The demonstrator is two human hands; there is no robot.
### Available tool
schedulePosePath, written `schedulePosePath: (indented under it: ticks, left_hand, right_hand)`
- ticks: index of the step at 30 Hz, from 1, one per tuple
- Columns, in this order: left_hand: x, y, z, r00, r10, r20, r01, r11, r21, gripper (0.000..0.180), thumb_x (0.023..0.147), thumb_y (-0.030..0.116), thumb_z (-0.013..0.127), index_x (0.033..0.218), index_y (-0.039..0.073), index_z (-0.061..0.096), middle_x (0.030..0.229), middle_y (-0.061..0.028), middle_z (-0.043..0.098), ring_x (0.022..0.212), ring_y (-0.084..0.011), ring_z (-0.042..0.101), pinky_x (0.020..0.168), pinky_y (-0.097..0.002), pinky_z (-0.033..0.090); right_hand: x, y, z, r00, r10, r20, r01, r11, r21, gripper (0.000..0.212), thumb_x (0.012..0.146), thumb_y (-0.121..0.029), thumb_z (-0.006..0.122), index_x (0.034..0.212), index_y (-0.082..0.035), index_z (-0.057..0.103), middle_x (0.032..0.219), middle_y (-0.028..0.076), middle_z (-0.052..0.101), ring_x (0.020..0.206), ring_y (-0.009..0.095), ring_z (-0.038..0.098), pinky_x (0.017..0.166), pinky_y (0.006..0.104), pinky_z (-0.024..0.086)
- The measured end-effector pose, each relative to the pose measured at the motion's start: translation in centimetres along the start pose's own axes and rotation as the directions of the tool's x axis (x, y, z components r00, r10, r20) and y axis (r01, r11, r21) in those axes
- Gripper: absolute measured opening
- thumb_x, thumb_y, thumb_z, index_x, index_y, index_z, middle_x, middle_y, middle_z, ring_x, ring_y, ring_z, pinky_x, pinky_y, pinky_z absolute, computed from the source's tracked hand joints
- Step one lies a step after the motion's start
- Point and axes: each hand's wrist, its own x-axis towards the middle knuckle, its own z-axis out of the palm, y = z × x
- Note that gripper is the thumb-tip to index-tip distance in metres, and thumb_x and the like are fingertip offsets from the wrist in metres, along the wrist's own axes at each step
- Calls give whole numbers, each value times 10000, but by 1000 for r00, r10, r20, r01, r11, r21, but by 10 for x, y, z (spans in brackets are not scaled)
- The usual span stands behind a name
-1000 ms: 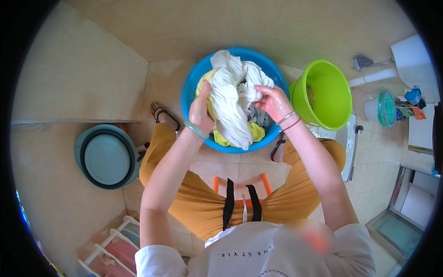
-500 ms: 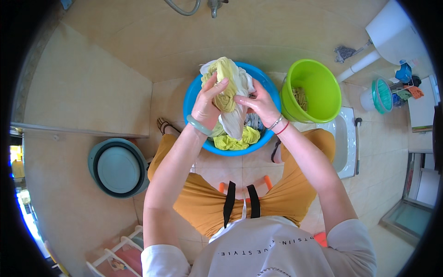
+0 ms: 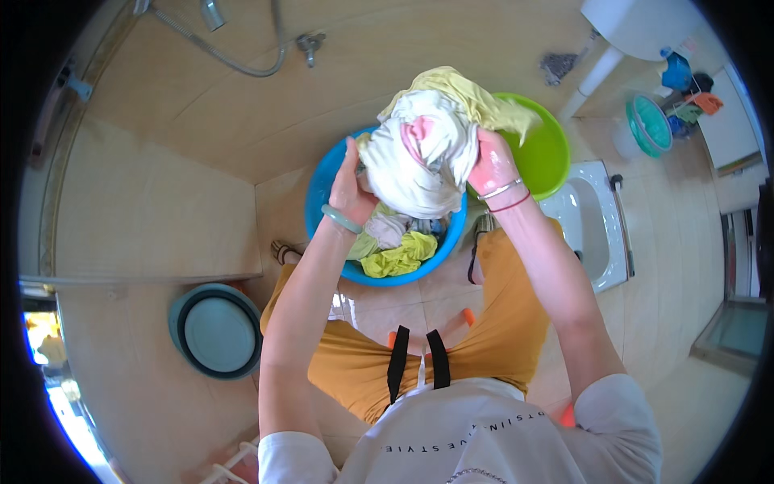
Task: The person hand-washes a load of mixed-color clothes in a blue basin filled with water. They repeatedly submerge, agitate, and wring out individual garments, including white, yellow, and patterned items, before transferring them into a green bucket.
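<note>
Between my hands hangs a bundled white garment (image 3: 419,177) with a pink patch, raised above the blue basin (image 3: 319,206). My left hand (image 3: 351,192) grips its left side, the thumb pointing up. On its right side, my right hand (image 3: 493,168) has its fingers closed round the cloth, partly hidden by it. A pale yellow garment (image 3: 451,85) drapes along the far side of the bundle, its loose end swinging over the green bucket (image 3: 550,161). Down in the basin lie a yellow-green cloth (image 3: 401,256) and other clothes, partly covered by the bundle.
Right of the bucket is a white squat toilet (image 3: 588,222) set in the floor. A grey-green folding basin (image 3: 219,331) stands at the left. On the far wall are a tap (image 3: 309,48) and a shower hose (image 3: 193,40). A teal-rimmed bin (image 3: 647,127) stands far right.
Both hands have lifted and spread apart with the clothes. The white garment has turned to the near side, showing pink; the yellow one now trails toward the bucket. The view has shifted.
</note>
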Motion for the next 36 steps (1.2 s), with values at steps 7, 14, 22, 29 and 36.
schedulePosePath:
  ticks: [7,14,22,29,36]
  left_hand:
    - [73,-41,94,989,-13,145,-40,936,351,347,990,297,457,1315,175,469,1228,-14,565,1111,-179,556,883,-386,496]
    - [144,-106,138,986,-163,-29,151,817,556,400,969,357,485,1349,243,440,1359,-33,419,1110,-300,474,865,-549,466]
    - [217,-183,131,972,-233,14,218,930,297,593,962,376,491,1456,189,222,1455,-139,263,1238,-396,380,970,-572,411]
    - [220,-186,146,895,-435,100,370,848,380,633,943,590,343,1471,262,224,1536,-188,99,1357,-445,208,1096,-586,176]
    - [215,-129,121,899,-378,220,268,873,407,655,959,539,367,1447,112,276,1504,-228,190,1358,-422,247,1079,-546,278]
  right_hand:
    - [11,-105,-33,944,-329,-40,279,854,-438,244,875,-64,484,1052,48,609,1015,99,659,915,179,631,813,298,493]
    - [27,-146,-133,874,-363,-324,68,751,-657,233,782,-37,553,989,48,618,907,97,652,805,189,626,705,306,491]
    - [52,-97,-234,772,-82,-630,-144,943,-299,259,834,-95,509,1083,-57,567,954,97,620,814,233,607,715,450,500]
    - [61,-101,-287,752,74,-655,-249,952,-179,330,942,-233,459,1244,-102,468,1226,122,499,1028,309,543,874,555,446]
    - [68,-117,-232,873,41,-487,-187,949,-254,474,944,-250,500,1312,33,400,1289,187,451,1129,344,510,952,517,459]
